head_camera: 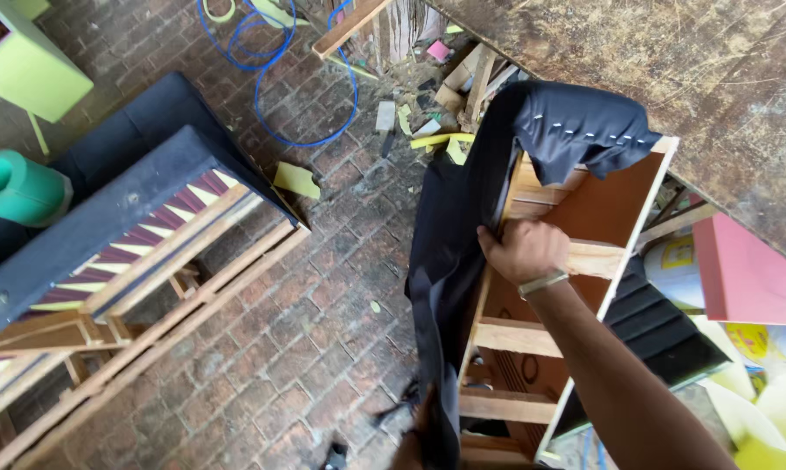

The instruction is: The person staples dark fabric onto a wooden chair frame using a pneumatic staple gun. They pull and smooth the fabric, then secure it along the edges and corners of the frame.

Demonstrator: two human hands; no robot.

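1. The black cloth (450,261) hangs loose down the left side of the wooden frame (541,335); most of it looks unfastened.
2. The right hand (522,251) is clamped on cloth and frame edge.
3. The top corner is already stapled.
4. The left hand is out of view.

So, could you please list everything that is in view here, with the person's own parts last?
black fabric: one, black, draped over the left side and top of the wooden frame
wooden frame: one, pale wood with brown backing, centre right
upholstered frame: one, dark blue with striped webbing, left
blue hose: one, blue, looped on the brick floor, top
green roll: one, green, far left
workbench top: one, worn brown, top right
red board: one, red, right edge
right hand: one, gripping the fabric at the frame's left rail
left hand: not in view
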